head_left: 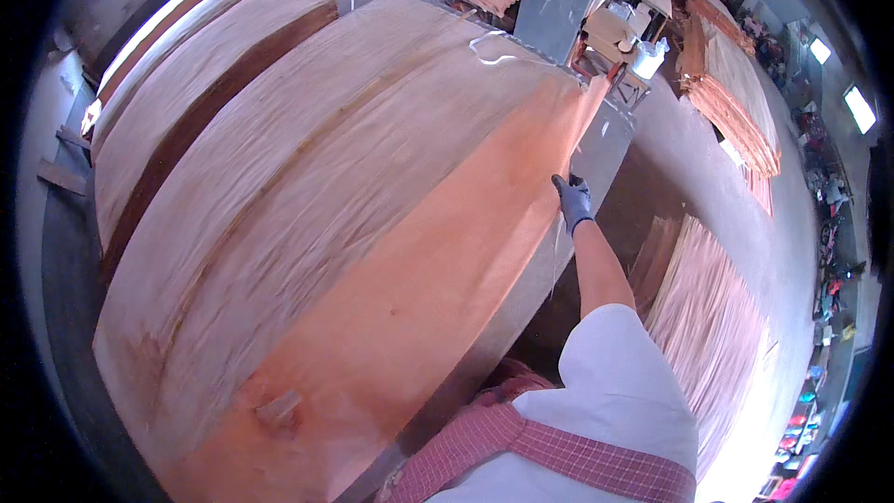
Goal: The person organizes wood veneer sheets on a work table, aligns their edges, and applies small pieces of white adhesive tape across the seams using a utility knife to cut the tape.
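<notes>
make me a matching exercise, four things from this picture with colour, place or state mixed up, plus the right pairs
Things
1. Right hand
2. Wood sheet beside that hand
3. Apron strap
4. Pillar

Descriptions
A. Reddish, with a check pattern
B. Standing upright at the top of the view
C. Wearing a glove, at the edge of a sheet
D. Orange, lying over paler sheets

Right pairs: 1-C, 2-D, 3-A, 4-B

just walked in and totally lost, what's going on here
A person's gloved right hand is at the right-hand edge of a long orange sheet. The sheet lies over paler sheets, along their near right side. More sheets are piled farther off. The left hand is out of view.
</notes>
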### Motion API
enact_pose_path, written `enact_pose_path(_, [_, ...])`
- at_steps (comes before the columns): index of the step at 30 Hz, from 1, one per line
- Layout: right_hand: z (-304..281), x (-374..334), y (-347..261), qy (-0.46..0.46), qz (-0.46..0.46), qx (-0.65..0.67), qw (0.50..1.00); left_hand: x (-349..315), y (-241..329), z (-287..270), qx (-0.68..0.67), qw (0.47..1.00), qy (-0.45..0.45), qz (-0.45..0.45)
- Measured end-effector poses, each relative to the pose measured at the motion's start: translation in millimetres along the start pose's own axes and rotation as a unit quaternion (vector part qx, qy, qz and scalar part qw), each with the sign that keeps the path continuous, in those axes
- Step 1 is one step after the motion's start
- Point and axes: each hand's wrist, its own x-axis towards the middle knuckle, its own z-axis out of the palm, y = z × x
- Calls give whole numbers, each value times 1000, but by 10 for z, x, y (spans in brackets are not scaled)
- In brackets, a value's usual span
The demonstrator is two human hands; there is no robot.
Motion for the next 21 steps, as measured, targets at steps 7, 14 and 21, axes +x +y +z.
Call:
enact_pose_path(7, [-30,161,377,-50,14,142,988,177,-198,-338,-173,947,-122,-240])
enact_pose_path(14, [-229,199,568,-45,63,13,997,290,-317,698,-102,963,-108,-227])
enact_pose_path(21, [-413,356,592,56,-4,-241,969,151,-75,1650,-75,964,-131,-218])
